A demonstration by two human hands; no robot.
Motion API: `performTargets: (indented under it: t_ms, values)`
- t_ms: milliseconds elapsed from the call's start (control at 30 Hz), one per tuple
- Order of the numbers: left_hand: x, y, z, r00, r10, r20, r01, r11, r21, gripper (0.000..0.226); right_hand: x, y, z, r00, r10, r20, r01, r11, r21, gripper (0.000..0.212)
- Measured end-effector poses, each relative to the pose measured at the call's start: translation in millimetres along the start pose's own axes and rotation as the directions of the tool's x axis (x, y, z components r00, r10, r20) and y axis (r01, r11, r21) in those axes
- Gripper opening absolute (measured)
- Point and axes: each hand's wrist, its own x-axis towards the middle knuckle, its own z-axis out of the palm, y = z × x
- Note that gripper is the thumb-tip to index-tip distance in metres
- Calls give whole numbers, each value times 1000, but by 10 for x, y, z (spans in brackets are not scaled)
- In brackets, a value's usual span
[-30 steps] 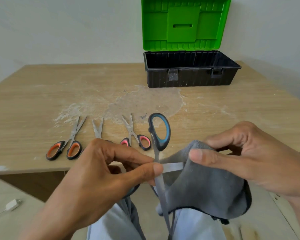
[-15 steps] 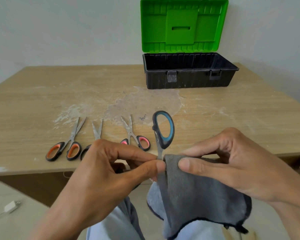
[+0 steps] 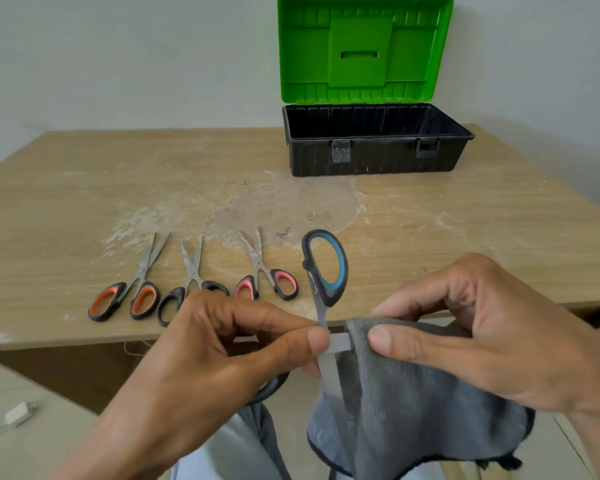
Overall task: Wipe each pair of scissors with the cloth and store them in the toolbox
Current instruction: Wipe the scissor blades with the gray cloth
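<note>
One wooden table (image 3: 465, 230) fills the middle of the view, its top scuffed with pale patches. One toolbox (image 3: 374, 157) stands at its far side, right of centre: a black tub with its long side facing the person and its green lid (image 3: 364, 46) upright against the wall.

One grey cloth (image 3: 413, 403) hangs in front of the table's near edge, over the person's lap. The right hand (image 3: 482, 337) grips its top fold, with the thumb in front, the fingers curled behind and the palm turned left. The left hand (image 3: 201, 358) comes in from the lower left, thumb and forefinger pinched together on the blue scissors (image 3: 326, 268) at about the pivot.

There are four pairs of scissors in all. The blue pair is held spread open in front of the table edge. One blue-lined loop stands upright above the hands, and the other shows just below the left hand. One blade runs level to the right into the cloth, under the right thumb. The other blade points straight down beside the cloth.

The other three pairs lie in a row on the table near its front edge, left of centre. Their handles face the person and their blades point away. From the left they are an orange pair (image 3: 129, 292) with tips leaning right, a black pair (image 3: 187, 278) partly hidden by the left hand, and a pink pair (image 3: 267, 271) with tips leaning left.

One white plug (image 3: 18, 414) lies on the floor at the lower left.
</note>
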Motion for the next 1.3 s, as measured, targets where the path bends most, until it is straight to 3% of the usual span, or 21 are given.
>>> performTargets:
  t_ms: [233,367,867,1033,1300]
  values:
    - [12,-55,-47,997,63,-53,-59,996,64,7,19,32,-38,996,47,-69,-41,995,95,20]
    - [51,-31,48,998,49,-29,-50,999,-16,7,72,-41,118,999,13,-34,-10,998,63,19]
    - [65,-101,48,997,74,-7,-74,997,37,8,105,-56,131,999,21,-27,-20,999,28,16]
    - [30,-210,-87,994,66,-82,-63,997,40,28,67,27,-59,998,39,-39,-37,997,61,13]
    - [88,-169,2,995,75,-59,-71,996,60,10,115,76,83,999,27,-36,-26,998,50,16]
